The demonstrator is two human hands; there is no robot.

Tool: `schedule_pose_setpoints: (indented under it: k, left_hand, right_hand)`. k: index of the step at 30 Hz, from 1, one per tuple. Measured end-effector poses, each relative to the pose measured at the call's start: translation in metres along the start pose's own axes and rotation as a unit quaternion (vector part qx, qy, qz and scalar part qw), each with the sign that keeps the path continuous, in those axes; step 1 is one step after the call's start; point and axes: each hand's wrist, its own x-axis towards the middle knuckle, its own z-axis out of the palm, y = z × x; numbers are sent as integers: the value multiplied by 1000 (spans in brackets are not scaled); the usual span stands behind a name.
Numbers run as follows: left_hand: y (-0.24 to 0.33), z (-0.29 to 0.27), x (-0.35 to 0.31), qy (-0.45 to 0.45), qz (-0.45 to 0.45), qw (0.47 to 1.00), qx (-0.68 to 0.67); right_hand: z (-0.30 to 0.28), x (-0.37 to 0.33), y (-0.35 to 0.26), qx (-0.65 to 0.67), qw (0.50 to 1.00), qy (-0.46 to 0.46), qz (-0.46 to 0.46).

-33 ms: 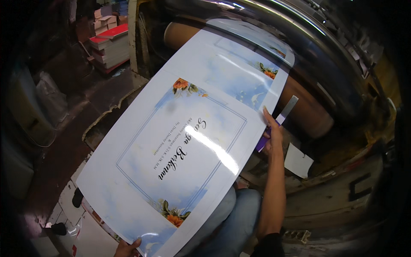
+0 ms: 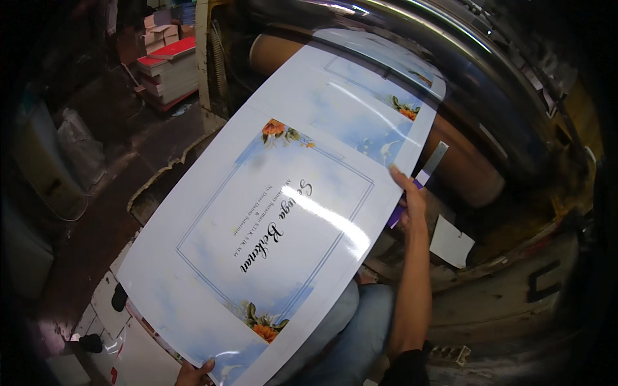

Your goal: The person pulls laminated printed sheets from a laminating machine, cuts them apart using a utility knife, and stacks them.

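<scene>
A large glossy printed sheet (image 2: 212, 212) stretches slantwise across the view, with pale blue clouds, orange flowers, a blue double border and dark lettering. Its far end passes onto rollers of a machine. At the sheet's near edge, low in the picture, my left hand (image 2: 195, 372) pinches it with the thumb on top; the rest of that hand is hidden or cut off. My right hand (image 2: 413, 201) is closed around a purple-handled cutter knife (image 2: 396, 215), whose broad metal blade (image 2: 434, 161) points away. The right thumb also presses on the sheet's right edge.
A shiny metal roller (image 2: 412, 26) spans the far side, above a brown roll (image 2: 473, 157). Stacked red-topped books or paper (image 2: 170, 71) stand at the far left. A white card (image 2: 452, 241) lies right of my forearm. A plastic bag (image 2: 80, 145) hangs at the left.
My right thumb has slid slightly toward the left on the sheet's edge. The whole view has shifted a little; both hands keep their hold.
</scene>
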Motion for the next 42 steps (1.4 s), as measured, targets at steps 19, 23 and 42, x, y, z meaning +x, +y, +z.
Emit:
schedule_pose_setpoints:
  k: [19, 23, 42]
  left_hand:
    - [-21, -349, -36, 121, -82, 945, 294]
    - [-57, -359, 14, 153, 32, 972, 178]
    - [-156, -230, 209, 421, 400, 684, 442]
  right_hand:
    - [31, -255, 74, -95, 992, -66, 58]
    - [37, -278, 61, -83, 992, -76, 49]
    - [43, -341, 51, -65, 984, -163, 37]
